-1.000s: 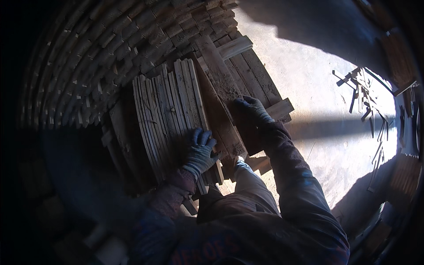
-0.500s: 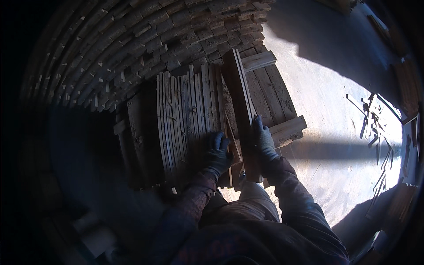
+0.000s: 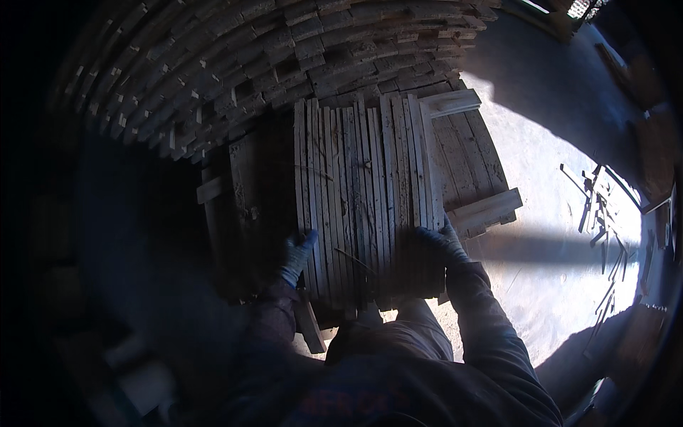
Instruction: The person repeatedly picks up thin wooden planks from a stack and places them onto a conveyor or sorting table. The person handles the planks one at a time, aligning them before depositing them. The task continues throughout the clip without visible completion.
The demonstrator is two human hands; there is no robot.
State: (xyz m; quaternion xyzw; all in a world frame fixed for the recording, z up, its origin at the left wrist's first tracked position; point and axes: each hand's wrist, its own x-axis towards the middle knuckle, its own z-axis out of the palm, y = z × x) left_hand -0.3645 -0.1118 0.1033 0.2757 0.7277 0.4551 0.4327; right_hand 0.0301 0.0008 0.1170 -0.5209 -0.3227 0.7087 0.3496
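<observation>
A tight row of thin wooden boards point(image 3: 359, 188) stands on edge in front of me, their long edges running away from my body. My gloved left hand point(image 3: 299, 257) presses on the row's left side near its close end, thumb up along the outer board. On the opposite side my gloved right hand point(image 3: 442, 244) grips the rightmost boards, fingers bent over their top edges. Between them the two hands squeeze the row together. Shadow hides part of the fingers. Thin splinters lie across the upper edges.
Beneath the row are wider planks point(image 3: 466, 153) with crosswise wooden blocks point(image 3: 486, 208) sticking out on the right. A tall stack of lumber point(image 3: 284, 50) rises behind. Scattered wood strips point(image 3: 601, 206) lie on the sunlit floor point(image 3: 526, 285) at right.
The separate boards by my right hand now stand against the right of the row. My left hand has moved from the row's right part to its left side.
</observation>
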